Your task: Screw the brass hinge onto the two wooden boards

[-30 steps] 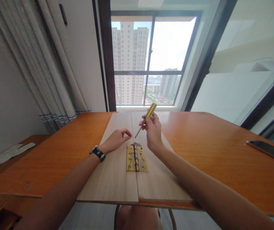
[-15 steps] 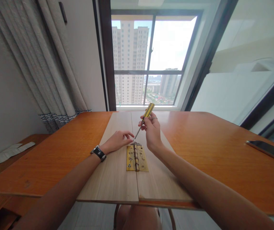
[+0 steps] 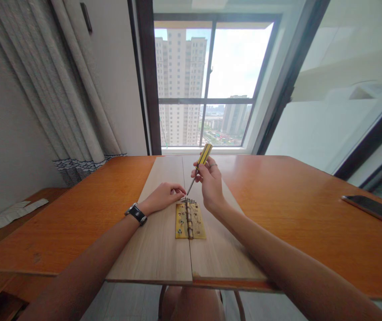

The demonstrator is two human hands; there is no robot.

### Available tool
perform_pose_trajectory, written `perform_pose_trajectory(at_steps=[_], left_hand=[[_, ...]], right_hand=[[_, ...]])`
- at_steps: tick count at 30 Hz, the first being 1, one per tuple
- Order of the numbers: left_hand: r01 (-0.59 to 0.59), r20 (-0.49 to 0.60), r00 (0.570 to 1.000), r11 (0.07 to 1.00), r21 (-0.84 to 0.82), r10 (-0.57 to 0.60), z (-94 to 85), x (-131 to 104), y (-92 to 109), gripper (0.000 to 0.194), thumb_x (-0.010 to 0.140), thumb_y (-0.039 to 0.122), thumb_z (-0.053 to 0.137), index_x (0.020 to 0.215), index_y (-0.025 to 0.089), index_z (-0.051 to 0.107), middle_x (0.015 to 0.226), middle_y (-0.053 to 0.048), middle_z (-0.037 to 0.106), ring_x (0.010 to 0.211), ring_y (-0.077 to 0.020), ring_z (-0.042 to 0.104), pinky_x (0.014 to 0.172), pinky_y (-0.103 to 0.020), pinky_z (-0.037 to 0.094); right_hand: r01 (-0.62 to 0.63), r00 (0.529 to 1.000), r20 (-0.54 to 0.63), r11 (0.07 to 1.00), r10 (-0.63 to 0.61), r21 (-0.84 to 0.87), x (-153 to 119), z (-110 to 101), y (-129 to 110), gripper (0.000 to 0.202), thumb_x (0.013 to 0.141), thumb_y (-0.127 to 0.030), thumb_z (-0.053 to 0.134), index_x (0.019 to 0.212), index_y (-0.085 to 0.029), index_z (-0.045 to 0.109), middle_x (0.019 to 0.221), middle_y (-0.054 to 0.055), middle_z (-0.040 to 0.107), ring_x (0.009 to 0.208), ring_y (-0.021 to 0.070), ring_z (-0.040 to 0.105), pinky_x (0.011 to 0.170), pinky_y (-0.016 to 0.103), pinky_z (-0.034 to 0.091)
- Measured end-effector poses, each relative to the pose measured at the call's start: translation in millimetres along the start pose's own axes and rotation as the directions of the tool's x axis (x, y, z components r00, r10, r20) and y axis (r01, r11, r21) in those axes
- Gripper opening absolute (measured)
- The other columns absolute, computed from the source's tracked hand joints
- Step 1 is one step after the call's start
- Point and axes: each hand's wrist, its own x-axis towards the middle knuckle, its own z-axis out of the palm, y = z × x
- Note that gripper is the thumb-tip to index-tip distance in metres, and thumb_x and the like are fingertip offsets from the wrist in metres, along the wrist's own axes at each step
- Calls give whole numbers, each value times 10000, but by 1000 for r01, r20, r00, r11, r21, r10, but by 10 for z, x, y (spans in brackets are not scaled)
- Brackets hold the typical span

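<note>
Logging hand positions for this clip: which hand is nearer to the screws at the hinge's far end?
Left. The left hand has its fingertips close beside the screws; the right hand is raised to their right, holding the screwdriver.

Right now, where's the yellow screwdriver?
In the head view, the yellow screwdriver is near the middle, held in the right hand, its tip pointing down beside the left hand's fingertips, just beyond the brass hinge.
</note>
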Motion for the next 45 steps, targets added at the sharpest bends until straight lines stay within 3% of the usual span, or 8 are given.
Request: perform_pose_trajectory(at_steps=[11, 18, 23, 28, 34, 39, 45], left_hand=[[10, 22, 1000, 995, -95, -8, 22, -3, 0, 273, 852, 279, 528, 1014, 148, 704, 811, -26, 734, 727, -156, 599, 696, -260, 407], [-8, 18, 1000, 996, -88, 10, 16, 9, -25, 234, 839, 215, 526, 987, 154, 696, 818, -20, 721, 740, -157, 595, 718, -264, 426], [-24, -67, 998, 995, -99, 18, 25, 18, -43, 187, 858, 230, 519, 872, 143, 684, 790, -27, 706, 734, -161, 605, 732, -272, 453], [-102, -161, 984, 981, -162, 76, 29, 29, -70, 190, 863, 266, 548, 880, 136, 686, 828, -50, 718, 828, -196, 624, 812, -308, 488], [-218, -122, 974, 939, -265, 192, 28, 20, -44, 188, 863, 228, 555, 917, 113, 694, 907, -79, 728, 868, -207, 635, 853, -324, 499], [-214, -125, 974, 948, -237, 189, 35, 16, -52, 217, 855, 142, 505, 963, 101, 689, 901, -78, 723, 862, -204, 636, 849, -332, 501], [-265, -132, 962, 931, -252, 238, 59, 38, -109, 252, 878, 185, 522, 1079, 108, 654, 1055, -108, 706, 943, -214, 639, 883, -340, 502]], right_hand=[[-11, 1000, 27, 1000, 12, -11, -17, 5, -15, 135, 811, -281, 548, 919, -200, 532, 846, -16, 579, 563, 83, 561, 454, 222, 373], [9, 984, 178, 1000, -8, -4, -136, 58, -64, 222, 818, -293, 565, 1022, -206, 569, 814, -25, 585, 507, 75, 535, 445, 233, 365], [22, 954, 300, 999, -11, -34, -204, 84, -39, 316, 806, -287, 602, 1103, -184, 574, 752, -27, 610, 539, 91, 518, 504, 249, 405], [14, 901, 434, 997, 19, -74, -240, 72, 43, 396, 786, -265, 657, 1160, -165, 571, 731, -25, 626, 646, 121, 566, 643, 287, 455], [22, 881, 470, 990, 46, -139, -269, 59, 42, 423, 784, -251, 674, 1180, -158, 562, 792, 5, 668, 696, 134, 601, 653, 284, 449], [40, 873, 487, 988, 38, -149, -263, 46, 42, 408, 803, -254, 659, 1186, -163, 552, 804, 5, 654, 712, 135, 596, 637, 273, 440], [38, 852, 522, 990, 40, -139, -272, 44, 44, 402, 817, -257, 649, 1196, -171, 543, 814, 3, 657, 673, 120, 577, 680, 288, 455]])
